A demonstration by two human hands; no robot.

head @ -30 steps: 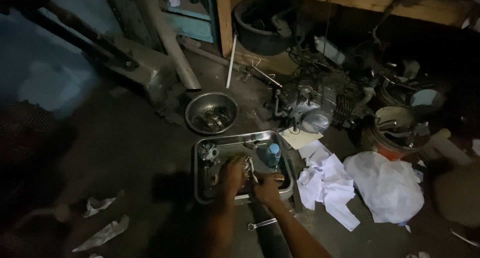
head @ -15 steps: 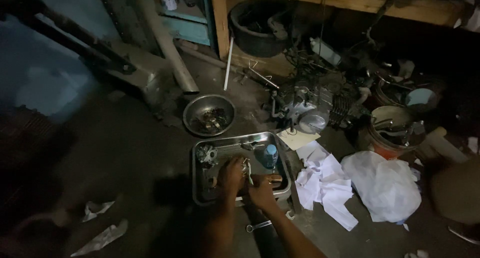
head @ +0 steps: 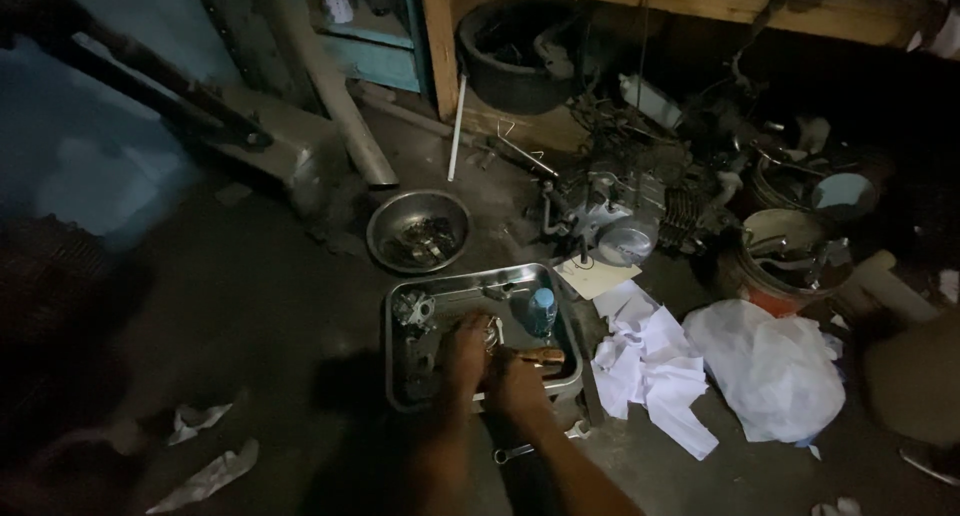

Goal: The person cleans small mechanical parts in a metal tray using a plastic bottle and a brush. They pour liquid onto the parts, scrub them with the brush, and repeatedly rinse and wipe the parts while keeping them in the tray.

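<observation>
Both my hands reach into a rectangular metal tray on the dark floor. My left hand is closed around a small metal part with a shiny bit showing above the fingers. My right hand sits beside it, gripping a brownish wooden-handled tool that points right. Inside the tray lie small metal parts at the left and a small bottle with a blue cap at the back right. A wrench lies on the floor just in front of the tray.
A round metal bowl with small parts sits behind the tray. An engine block stands to the right rear. White papers and a white plastic bag lie right of the tray. Crumpled rags lie at the left.
The view has shifted slightly. My hands stay in the tray and have closed together near its front; the right hand now shows the brown-handled tool.
</observation>
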